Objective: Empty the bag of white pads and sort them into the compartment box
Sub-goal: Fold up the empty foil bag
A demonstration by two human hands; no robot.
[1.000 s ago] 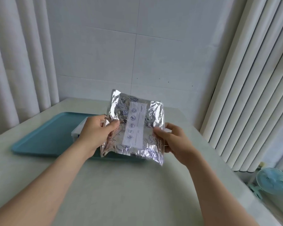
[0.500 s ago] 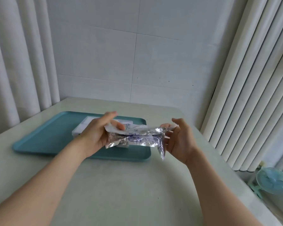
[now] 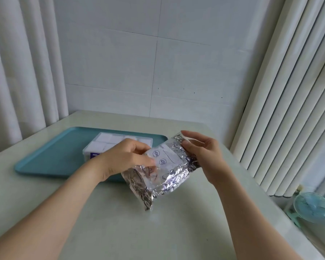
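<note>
Head view: the foil bag (image 3: 165, 177) is held above the table (image 3: 120, 226), tilted, its low corner pointing down near the front edge of the teal tray (image 3: 45, 158). The left hand (image 3: 128, 158) grips the bag's left side with curled fingers. The right hand (image 3: 201, 152) pinches its upper right corner. The compartment box (image 3: 109, 143) stands on the tray behind the left hand, with white squares showing in its cells. A small fan (image 3: 311, 207) stands at lower right.
</note>
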